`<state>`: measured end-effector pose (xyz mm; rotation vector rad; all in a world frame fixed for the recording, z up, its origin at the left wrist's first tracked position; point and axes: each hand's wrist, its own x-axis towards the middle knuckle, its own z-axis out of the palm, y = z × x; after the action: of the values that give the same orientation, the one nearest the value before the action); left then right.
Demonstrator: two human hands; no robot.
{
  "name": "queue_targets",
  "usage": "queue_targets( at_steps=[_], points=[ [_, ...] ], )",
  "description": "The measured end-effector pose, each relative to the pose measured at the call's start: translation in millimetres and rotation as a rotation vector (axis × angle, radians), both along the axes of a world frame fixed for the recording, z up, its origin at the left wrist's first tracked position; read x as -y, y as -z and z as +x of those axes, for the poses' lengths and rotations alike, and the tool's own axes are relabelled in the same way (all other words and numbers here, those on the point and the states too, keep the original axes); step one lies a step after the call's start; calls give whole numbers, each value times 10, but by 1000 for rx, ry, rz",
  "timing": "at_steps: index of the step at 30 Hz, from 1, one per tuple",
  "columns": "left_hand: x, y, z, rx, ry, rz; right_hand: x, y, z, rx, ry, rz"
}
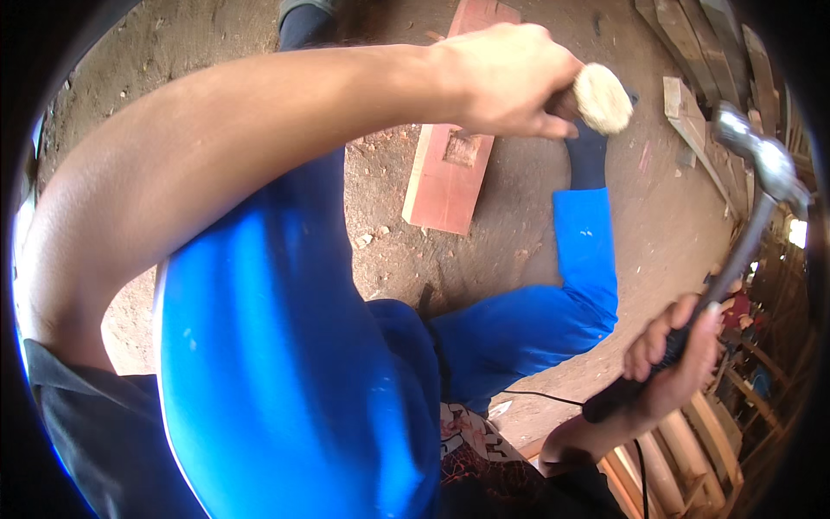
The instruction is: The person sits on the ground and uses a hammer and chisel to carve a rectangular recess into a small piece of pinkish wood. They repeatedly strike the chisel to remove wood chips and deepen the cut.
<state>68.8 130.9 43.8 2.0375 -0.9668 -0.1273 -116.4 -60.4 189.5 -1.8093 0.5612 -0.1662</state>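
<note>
- Chisel (596, 99): pale, frayed butt end showing just beyond the left hand (506, 78), which is closed around the shaft (blade hidden), long axis pointing down towards the reddish plank (450, 164) on the dirt floor (666, 225).
- Hammer (743, 225): right hand (674, 363) wrapped tight on its black grip, steel head raised, well apart, right of the chisel's butt end.

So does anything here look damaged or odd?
Yes: the chisel in the left hand has a frayed, mushroomed top, worn pale and fuzzy. The plank on the dirt has a rough rectangular notch cut into it. The right hand holds a hammer raised.
</note>
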Motion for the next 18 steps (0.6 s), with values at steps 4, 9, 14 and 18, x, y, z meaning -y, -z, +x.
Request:
queue_targets(
  at_steps=[4, 9, 14, 18],
  points=[
    [-288, 17, -70, -26, -23, -119, 114, 658, -259, -157, -211, 52],
    [-347, -45, -272, -36, -180, 40, 84, 1276, -580, -555, -166, 237],
    [-325, -24, -439, -197, 98, -75, 113, 1766, -884, -672, -223, 187],
    [-249, -44, -598, 221, 405, 157, 136, 1779, -843, -612, -305, 152]
  ],
)
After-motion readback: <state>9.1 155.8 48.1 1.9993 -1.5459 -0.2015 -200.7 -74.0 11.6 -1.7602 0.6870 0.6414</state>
